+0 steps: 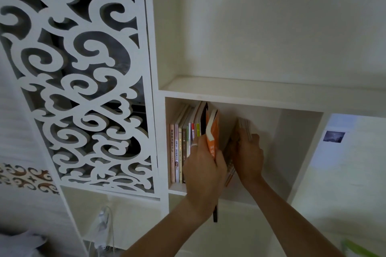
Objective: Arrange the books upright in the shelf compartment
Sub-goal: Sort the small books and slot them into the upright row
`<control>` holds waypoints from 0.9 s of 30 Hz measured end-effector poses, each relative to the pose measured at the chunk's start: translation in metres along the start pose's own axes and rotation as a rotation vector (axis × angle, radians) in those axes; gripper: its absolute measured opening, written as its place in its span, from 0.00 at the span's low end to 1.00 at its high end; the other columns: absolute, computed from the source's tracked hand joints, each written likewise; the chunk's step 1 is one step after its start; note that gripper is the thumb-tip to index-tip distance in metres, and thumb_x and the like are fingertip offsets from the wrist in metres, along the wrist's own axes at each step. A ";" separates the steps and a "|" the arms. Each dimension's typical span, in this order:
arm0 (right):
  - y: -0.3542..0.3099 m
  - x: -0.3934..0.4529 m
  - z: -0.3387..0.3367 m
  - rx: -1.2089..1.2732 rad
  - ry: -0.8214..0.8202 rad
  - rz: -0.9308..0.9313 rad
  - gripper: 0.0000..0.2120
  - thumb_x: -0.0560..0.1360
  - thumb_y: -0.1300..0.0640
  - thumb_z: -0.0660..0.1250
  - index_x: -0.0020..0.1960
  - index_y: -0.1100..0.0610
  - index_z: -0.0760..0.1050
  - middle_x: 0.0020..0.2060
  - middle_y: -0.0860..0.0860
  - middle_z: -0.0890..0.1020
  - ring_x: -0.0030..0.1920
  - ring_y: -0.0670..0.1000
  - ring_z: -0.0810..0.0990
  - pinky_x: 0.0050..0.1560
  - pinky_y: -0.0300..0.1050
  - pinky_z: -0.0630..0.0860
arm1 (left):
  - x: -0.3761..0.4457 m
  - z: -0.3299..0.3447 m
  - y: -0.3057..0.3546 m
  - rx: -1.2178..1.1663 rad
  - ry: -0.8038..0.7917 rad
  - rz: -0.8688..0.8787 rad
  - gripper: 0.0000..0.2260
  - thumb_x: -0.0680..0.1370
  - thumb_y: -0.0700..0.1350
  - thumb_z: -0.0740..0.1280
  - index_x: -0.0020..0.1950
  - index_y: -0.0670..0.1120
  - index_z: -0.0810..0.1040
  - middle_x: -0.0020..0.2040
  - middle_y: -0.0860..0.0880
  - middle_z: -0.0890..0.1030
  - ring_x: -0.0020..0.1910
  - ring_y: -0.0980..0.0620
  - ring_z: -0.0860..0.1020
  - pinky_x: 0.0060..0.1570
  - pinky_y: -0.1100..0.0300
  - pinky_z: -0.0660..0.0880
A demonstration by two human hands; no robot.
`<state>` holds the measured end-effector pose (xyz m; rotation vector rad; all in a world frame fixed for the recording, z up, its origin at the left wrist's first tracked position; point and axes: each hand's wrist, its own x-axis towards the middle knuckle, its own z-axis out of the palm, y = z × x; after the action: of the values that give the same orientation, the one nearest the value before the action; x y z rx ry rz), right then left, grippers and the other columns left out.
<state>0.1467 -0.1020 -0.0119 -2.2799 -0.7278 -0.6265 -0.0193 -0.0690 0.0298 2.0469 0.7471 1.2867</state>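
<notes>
Hands are both inside the shelf compartment (296,131) from what I see. Left hand (203,165) grips an orange book (213,131) beside the upright row (183,148), right hand (248,156) clutches a tilted bunch of books (230,156).

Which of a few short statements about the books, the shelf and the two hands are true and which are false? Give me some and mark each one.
1. The left hand grips an orange book. True.
2. The row of books stands at the compartment's right wall. False: it stands against the left wall.
3. The right hand holds leaning books. True.
4. The shelf above is full of books. False: no books show there.
5. The left hand wears a ring. True.
</notes>
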 end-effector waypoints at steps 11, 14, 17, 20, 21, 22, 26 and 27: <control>-0.002 -0.003 -0.004 0.251 -0.231 -0.160 0.41 0.79 0.48 0.68 0.81 0.44 0.45 0.55 0.51 0.81 0.46 0.56 0.83 0.45 0.51 0.80 | 0.034 0.054 -0.024 0.007 -0.084 -0.003 0.25 0.82 0.49 0.62 0.78 0.50 0.60 0.60 0.45 0.80 0.49 0.46 0.83 0.47 0.49 0.83; -0.002 -0.008 -0.001 0.263 -0.316 -0.183 0.44 0.78 0.53 0.69 0.82 0.45 0.43 0.47 0.45 0.80 0.39 0.48 0.81 0.39 0.45 0.76 | 0.033 0.056 -0.032 0.024 -0.086 0.006 0.29 0.82 0.51 0.62 0.80 0.49 0.55 0.55 0.43 0.82 0.46 0.46 0.83 0.43 0.53 0.82; 0.007 -0.012 0.005 0.350 -0.384 -0.225 0.44 0.77 0.54 0.71 0.81 0.45 0.45 0.58 0.47 0.81 0.47 0.47 0.83 0.47 0.48 0.82 | 0.034 0.052 -0.035 0.066 -0.088 0.048 0.31 0.82 0.49 0.62 0.82 0.49 0.51 0.53 0.42 0.82 0.40 0.49 0.82 0.36 0.64 0.76; 0.017 -0.018 0.008 0.445 -0.446 -0.262 0.50 0.74 0.55 0.75 0.82 0.43 0.43 0.69 0.47 0.74 0.52 0.43 0.82 0.50 0.46 0.83 | 0.026 0.052 -0.040 0.066 -0.115 0.094 0.33 0.80 0.48 0.63 0.82 0.50 0.50 0.53 0.44 0.81 0.33 0.57 0.76 0.27 0.72 0.68; 0.019 -0.020 0.009 0.458 -0.461 -0.274 0.52 0.73 0.55 0.76 0.82 0.42 0.42 0.70 0.47 0.72 0.53 0.41 0.81 0.49 0.43 0.83 | 0.023 0.052 -0.043 0.063 -0.131 0.115 0.34 0.80 0.49 0.62 0.82 0.49 0.50 0.57 0.43 0.80 0.34 0.57 0.76 0.28 0.73 0.68; 0.021 -0.023 0.010 0.463 -0.471 -0.282 0.54 0.72 0.55 0.77 0.82 0.42 0.40 0.72 0.47 0.70 0.54 0.39 0.80 0.48 0.40 0.82 | 0.019 0.052 -0.047 0.064 -0.141 0.147 0.34 0.79 0.49 0.62 0.82 0.48 0.50 0.63 0.42 0.78 0.37 0.57 0.78 0.32 0.73 0.70; 0.017 -0.038 0.008 0.535 -0.418 -0.292 0.50 0.76 0.46 0.73 0.82 0.42 0.39 0.77 0.46 0.63 0.65 0.40 0.76 0.57 0.48 0.83 | 0.016 0.044 -0.060 0.157 -0.034 0.301 0.28 0.81 0.50 0.62 0.79 0.42 0.62 0.69 0.41 0.70 0.54 0.49 0.78 0.50 0.59 0.78; 0.015 -0.042 0.005 0.575 -0.401 -0.303 0.45 0.78 0.41 0.68 0.82 0.43 0.40 0.78 0.45 0.62 0.68 0.42 0.75 0.60 0.49 0.82 | 0.018 0.040 -0.058 0.135 -0.008 0.318 0.26 0.81 0.51 0.61 0.77 0.42 0.66 0.66 0.43 0.70 0.56 0.50 0.75 0.52 0.58 0.77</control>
<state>0.1265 -0.1219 -0.0468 -1.7773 -1.2761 -0.0540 0.0153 -0.0249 -0.0165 2.3498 0.5304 1.4310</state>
